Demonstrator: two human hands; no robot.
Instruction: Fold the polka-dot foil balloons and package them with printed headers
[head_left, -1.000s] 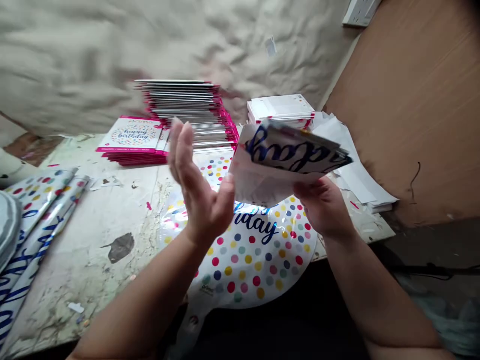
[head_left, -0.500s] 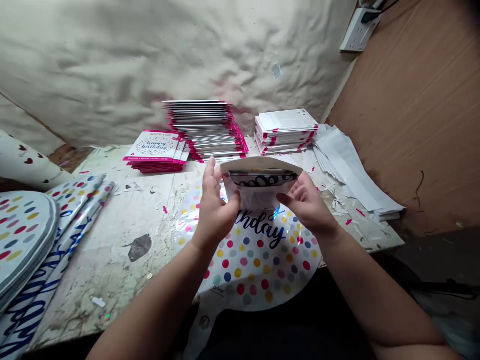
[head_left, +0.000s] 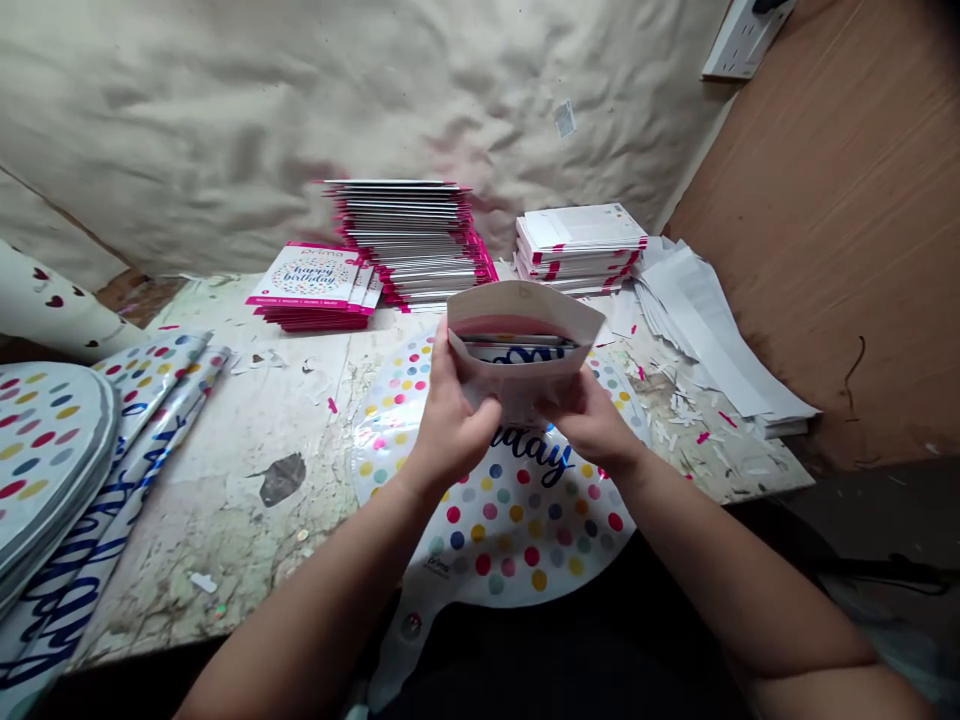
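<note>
Between my two hands is a white paper envelope (head_left: 517, 385), its mouth gaping upward toward me. Inside it sits a folded foil balloon (head_left: 517, 354) with dark blue lettering, partly hidden by the front wall. My left hand (head_left: 457, 420) grips the left side, thumb on the near face. My right hand (head_left: 596, 415) grips the right side the same way; its fingers behind are hidden. Below them lies a flat round foil balloon (head_left: 517, 540) with coloured dots and blue script, its tail hanging over the table's near edge.
Behind stand a tall stack of pink-edged envelopes (head_left: 412, 240), a shorter "happy birthday" pile (head_left: 307, 285) and a white-topped pile (head_left: 581, 245). Long white paper strips (head_left: 712, 335) lie right. Dotted round balloons (head_left: 52, 440) and folded ones (head_left: 127, 500) lie left. Scraps litter the table (head_left: 247, 570).
The envelope's mouth has opened wider, and the folded balloon sits lower inside. My hands have shifted slightly down its sides. The view has tilted a little downward.
</note>
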